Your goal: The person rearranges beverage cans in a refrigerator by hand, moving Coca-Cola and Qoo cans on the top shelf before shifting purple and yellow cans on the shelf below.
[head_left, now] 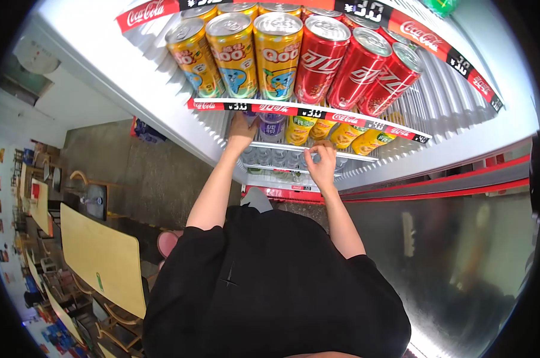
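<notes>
My left hand (242, 132) reaches onto the fridge shelf below the cans, beside a purple-labelled bottle (272, 128); its fingertips are partly hidden by the price strip, so its grip is unclear. My right hand (322, 162) is in front of the same shelf, with thumb and index finger curved apart and nothing between them. Yellow bottles (300, 129) stand just behind and above it. On the upper shelf are yellow Qoo cans (277, 56) at the left and red Coca-Cola cans (322, 59) at the right.
A red and black price strip (306, 111) edges the upper shelf. Clear bottles (278, 157) stand on a lower shelf. The fridge's white side wall (127, 65) rises at the left. Wooden tables (100, 253) and chairs are farther left; a pink stool (168, 243) is beside my body.
</notes>
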A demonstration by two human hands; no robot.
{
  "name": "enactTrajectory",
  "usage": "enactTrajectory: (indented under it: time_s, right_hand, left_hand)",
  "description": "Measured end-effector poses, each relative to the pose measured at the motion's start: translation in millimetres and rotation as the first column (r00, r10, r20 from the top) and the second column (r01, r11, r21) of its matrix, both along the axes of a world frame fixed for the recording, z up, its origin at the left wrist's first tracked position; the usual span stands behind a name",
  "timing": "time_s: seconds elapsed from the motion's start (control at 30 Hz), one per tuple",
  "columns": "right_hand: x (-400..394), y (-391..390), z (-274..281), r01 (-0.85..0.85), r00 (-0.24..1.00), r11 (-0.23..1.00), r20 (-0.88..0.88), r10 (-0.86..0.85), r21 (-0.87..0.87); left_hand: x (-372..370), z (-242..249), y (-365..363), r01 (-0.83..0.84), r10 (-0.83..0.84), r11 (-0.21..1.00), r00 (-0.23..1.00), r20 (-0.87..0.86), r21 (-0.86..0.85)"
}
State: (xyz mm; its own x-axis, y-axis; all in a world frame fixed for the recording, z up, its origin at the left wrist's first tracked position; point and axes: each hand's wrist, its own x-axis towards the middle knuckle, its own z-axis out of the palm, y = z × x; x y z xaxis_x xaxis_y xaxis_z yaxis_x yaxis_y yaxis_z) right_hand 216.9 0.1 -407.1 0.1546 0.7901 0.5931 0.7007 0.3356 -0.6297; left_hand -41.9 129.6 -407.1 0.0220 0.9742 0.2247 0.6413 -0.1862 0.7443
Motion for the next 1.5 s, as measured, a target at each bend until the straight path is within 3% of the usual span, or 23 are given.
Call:
enactTrajectory:
  time_s: [0.03, 0.13, 0.17, 0.4, 0.67, 0.87, 0.97, 1.07, 1.1, 1.2, 1.4, 1.47, 1.5]
  right_hand:
    - [0, 0, 1, 0.005, 1.0, 1.0, 0.006, -0.005, -0.014]
    - [0, 3, -4, 0.005, 1.0, 1.0, 0.007, -0.005, 0.018]
    - [-1, 4, -5, 0.011, 1.0, 1.0, 0.004, -0.011, 0.011]
    - [2, 2, -9, 0.006, 1.0, 0.999, -0.001, -0.006, -0.033]
    - [1, 0, -1, 0.002, 1.0, 1.0, 0.017, -0.002, -0.024]
    - [-4, -4, 3, 0.022, 0.998, 1.0, 0.058, -0.021, -0.008]
    - [-5, -3, 2, 0.039, 0.996, 0.999, 0.085, -0.04, 0.014]
    - [-4, -2, -2, 0.018, 0.997, 1.0, 0.07, -0.018, 0.008]
    - [-4, -2, 0, 0.017, 0.997, 0.999, 0.068, -0.02, 0.039]
    - [-3, -4, -3, 0.024, 0.996, 1.0, 0.081, -0.025, 0.02]
    - [-3, -4, -1, 0.008, 0.995, 1.0, 0.096, -0.01, 0.015]
    - [-1, -2, -2, -0.003, 0.994, 1.0, 0.112, 0.002, 0.012]
    - [-1, -3, -3, -0.005, 0.993, 1.0, 0.116, 0.003, 0.012]
  left_hand:
    - [0, -4, 1, 0.008, -0.009, 0.997, 1.0, 0.006, 0.076]
    - [1, -3, 5, 0.012, -0.008, 0.998, 0.999, -0.048, 0.069]
    - [3, -4, 5, -0.025, 0.024, 1.0, 0.995, -0.102, -0.013]
    - [12, -3, 4, -0.1, 0.11, 0.994, 0.962, -0.249, 0.052]
    - [12, 5, -1, -0.082, 0.088, 0.996, 0.951, -0.297, 0.033]
    - [13, 6, -5, -0.065, 0.105, 0.989, 0.939, -0.326, 0.133]
    - [12, 11, -7, -0.054, 0.075, 0.996, 0.95, -0.304, 0.077]
    - [11, -14, 0, -0.055, 0.089, 0.992, 0.942, -0.323, 0.113]
    - [13, 2, -5, -0.052, 0.048, 0.999, 0.96, -0.275, -0.008]
    - [14, -1, -4, -0.052, 0.058, 0.998, 0.961, -0.271, 0.027]
    - [13, -8, -3, -0.114, 0.132, 0.986, 0.98, -0.151, 0.123]
    - [11, 6, -5, -0.117, 0.117, 0.993, 0.993, -0.032, 0.003]
    - [12, 6, -6, -0.118, 0.118, 0.993, 0.993, -0.006, 0.031]
